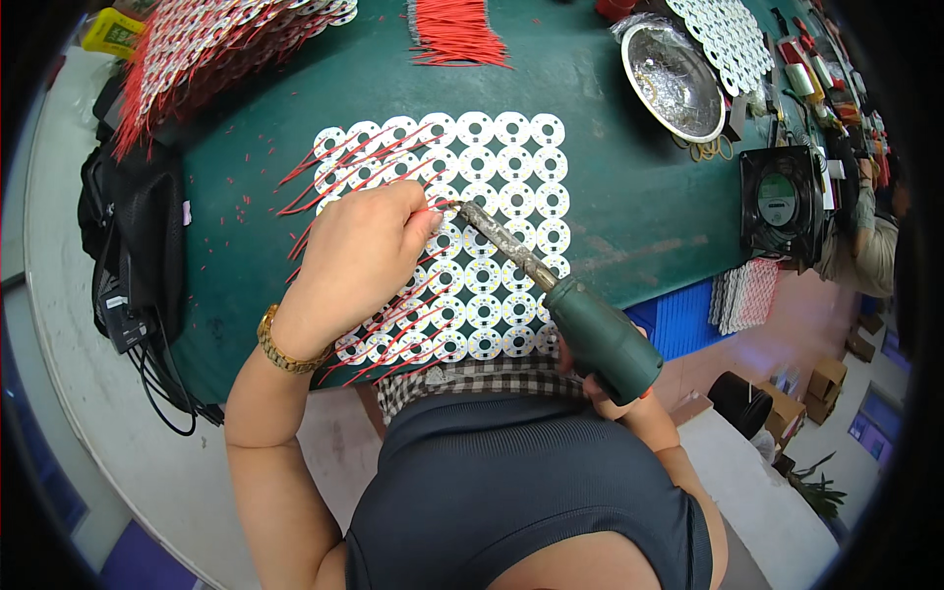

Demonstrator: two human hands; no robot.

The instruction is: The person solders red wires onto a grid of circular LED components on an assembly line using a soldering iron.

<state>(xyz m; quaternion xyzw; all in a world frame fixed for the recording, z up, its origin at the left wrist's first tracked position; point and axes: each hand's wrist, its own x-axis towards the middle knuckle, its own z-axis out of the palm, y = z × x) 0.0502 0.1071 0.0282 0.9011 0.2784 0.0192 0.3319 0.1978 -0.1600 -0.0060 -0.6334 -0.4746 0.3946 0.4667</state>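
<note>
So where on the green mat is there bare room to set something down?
Bare mat lies between the board panel and the fan, below the steel bowl. A narrower strip runs between the panel and the wire bundle. Left of the panel is strewn with red clippings; the top left and right edges are crowded.

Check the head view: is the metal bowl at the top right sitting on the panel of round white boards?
No: the metal bowl sits on the green mat, apart from the panel of round white boards.

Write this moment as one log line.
left hand: holds red wire | right hand: grips soldering iron | tip at wire, over round white boards
</note>
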